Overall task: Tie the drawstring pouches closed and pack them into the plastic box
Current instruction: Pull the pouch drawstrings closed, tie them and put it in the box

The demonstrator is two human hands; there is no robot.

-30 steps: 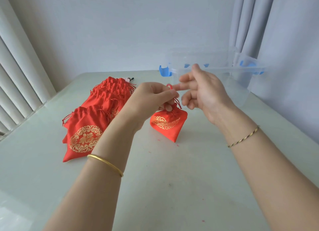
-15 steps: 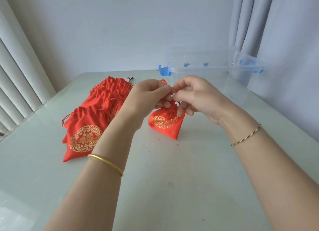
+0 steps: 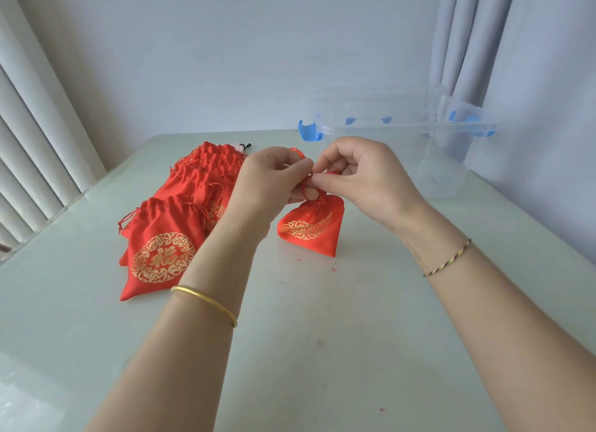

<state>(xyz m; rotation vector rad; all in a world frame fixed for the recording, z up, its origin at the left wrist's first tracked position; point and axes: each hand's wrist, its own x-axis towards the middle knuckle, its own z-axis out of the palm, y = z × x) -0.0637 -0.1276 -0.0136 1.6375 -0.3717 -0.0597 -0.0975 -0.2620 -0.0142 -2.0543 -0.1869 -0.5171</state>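
Now the left hand (image 3: 274,180) and the right hand (image 3: 361,176) each pinch the thin red cord (image 3: 299,152) of the small red cloth pouch with gold print (image 3: 312,228). It stands on the smooth pale green table (image 3: 322,351), near the clear plastic box (image 3: 403,130). The thin cord could slip and leave the knot loose. Grey curtains (image 3: 467,44) hang behind, and white blinds (image 3: 38,147) stand on the left.

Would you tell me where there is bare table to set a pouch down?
Bare table runs from the held pouch toward the near edge, and on its right up to the plastic box. Left is crowded by the pile of red pouches.
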